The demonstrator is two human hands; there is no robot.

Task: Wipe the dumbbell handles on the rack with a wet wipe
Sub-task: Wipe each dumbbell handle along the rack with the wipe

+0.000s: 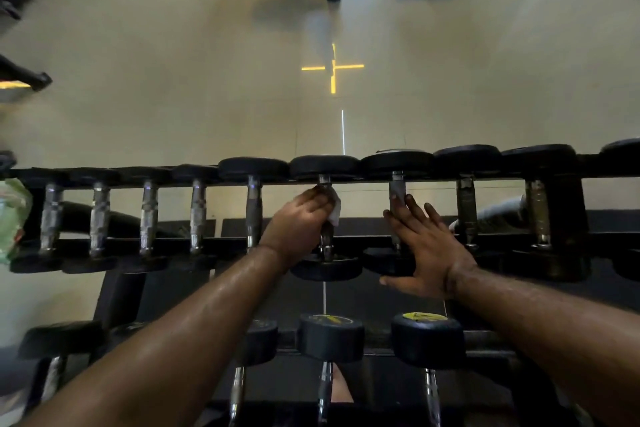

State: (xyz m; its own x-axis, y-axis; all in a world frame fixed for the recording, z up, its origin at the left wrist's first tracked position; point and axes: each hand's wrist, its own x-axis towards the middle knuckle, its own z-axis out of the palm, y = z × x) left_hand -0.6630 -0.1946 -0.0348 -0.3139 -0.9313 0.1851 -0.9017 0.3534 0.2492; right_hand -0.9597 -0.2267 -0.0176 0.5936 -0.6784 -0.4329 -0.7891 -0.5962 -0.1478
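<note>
Two hands: both over the upper tier of the dumbbell rack (346,239).
Left hand (299,225): fingers curled round a chrome dumbbell handle (326,243), pinching the white wet wipe (334,210) against it.
Right hand (424,246): fingers straight and spread, resting on the neighbouring dumbbell (396,191).

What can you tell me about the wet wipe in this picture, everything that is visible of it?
The wet wipe is a small white sheet, soft and crumpled. Most of it is hidden inside the left hand, whose fingers curl round it and press it on the metal handle of a dumbbell on the top row of the rack. Only a folded corner sticks out at the right side of the hand, beside the handle. Whether it is damp cannot be seen.
</note>
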